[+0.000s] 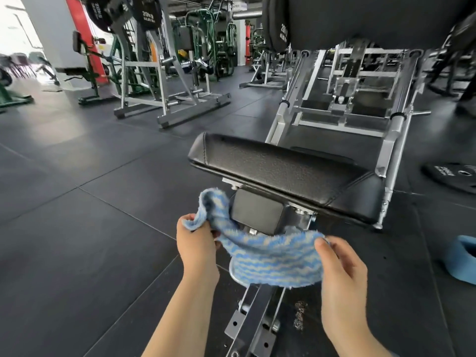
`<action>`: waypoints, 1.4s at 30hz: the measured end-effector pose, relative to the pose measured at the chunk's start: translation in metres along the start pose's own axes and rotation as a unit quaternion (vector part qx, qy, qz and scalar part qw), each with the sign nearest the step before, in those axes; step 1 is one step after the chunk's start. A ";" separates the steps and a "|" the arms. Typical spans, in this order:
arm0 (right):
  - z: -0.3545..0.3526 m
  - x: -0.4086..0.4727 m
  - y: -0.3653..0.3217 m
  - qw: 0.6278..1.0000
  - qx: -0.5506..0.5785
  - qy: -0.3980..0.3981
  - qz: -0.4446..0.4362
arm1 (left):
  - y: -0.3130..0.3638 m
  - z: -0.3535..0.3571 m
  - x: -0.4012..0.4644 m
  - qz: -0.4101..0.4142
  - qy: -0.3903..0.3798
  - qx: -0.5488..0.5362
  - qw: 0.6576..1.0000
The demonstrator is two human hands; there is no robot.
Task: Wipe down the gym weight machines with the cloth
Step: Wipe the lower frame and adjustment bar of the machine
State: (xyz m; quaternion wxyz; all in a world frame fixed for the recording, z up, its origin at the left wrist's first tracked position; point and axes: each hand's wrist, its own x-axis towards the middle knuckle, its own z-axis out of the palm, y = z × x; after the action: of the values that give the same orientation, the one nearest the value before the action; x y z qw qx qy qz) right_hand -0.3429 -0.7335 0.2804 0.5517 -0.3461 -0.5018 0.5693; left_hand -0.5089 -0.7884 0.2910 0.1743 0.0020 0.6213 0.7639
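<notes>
Head view looks down across a gym floor (77, 228) of dark rubber tiles, with green and grey weight machines (164, 73) standing at the far left. Nearer, the left hand (198, 240) has its fingers (215, 234) curled round one bunched corner of a blue-and-white striped cloth (273, 258), which rises above the thumb. From there the cloth sags across to the right hand (342, 269), whose thumb and fingers pinch its other edge. It hangs just in front of and below the black padded seat (283, 171) of a grey-framed machine (342, 99), not touching the pad. A weight plate (453, 176) lies on the floor at far right.
</notes>
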 end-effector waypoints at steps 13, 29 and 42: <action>0.016 0.000 -0.044 0.888 -0.189 -0.405 -0.112 | 0.009 -0.035 -0.047 0.411 -0.254 0.299 0.823; 0.019 0.014 -0.042 0.794 -0.354 -0.195 -0.455 | 0.037 -0.029 -0.040 0.473 -0.026 0.367 0.801; 0.012 0.007 0.013 0.845 -0.411 -0.071 -0.336 | 0.014 0.033 -0.025 0.056 -0.185 0.080 0.978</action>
State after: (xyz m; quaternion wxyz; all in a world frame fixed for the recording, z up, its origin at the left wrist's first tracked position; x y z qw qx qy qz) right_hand -0.3594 -0.7272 0.2724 0.4796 -0.3098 -0.8131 0.1138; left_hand -0.4816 -0.7666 0.3174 0.2421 0.1922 0.6360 0.7070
